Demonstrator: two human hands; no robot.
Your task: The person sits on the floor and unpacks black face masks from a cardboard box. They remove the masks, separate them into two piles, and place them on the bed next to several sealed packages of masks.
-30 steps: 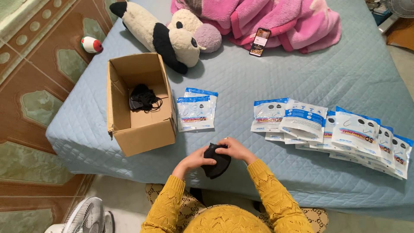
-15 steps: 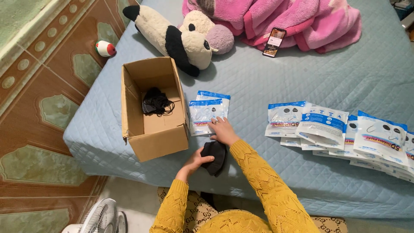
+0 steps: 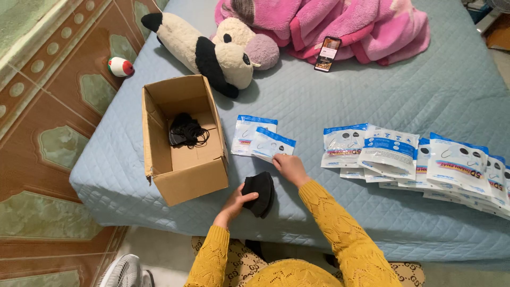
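Stack of black fabric face masks lies on the near edge of the quilted pale-blue mattress, just right of the open brown cardboard box. Left hand is curled around the stack's near-left side, thumb on top, fingers under; a light hold, not a tight pinch. Right hand is flat and loosely open, fingertips touching the nearer of two white-and-blue plastic mask pouches just beyond the stack; it grips nothing that I can see.

Risks, as a judgement: the stack is loose and sits close to the mattress edge, so a one-handed lift could fan it out or drop masks to the tiled floor. Ear loops may snag on the tangle of black masks already in the box. The slick pouch could slide off under the fingertips.

Further right, a row of overlapping pouches. Far side: black-and-cream plush toy, pink fleece blanket, smartphone.

Versus a second ago: both hands were together on the stack; the right has since left it and reached out to the pouch. View has shifted too.
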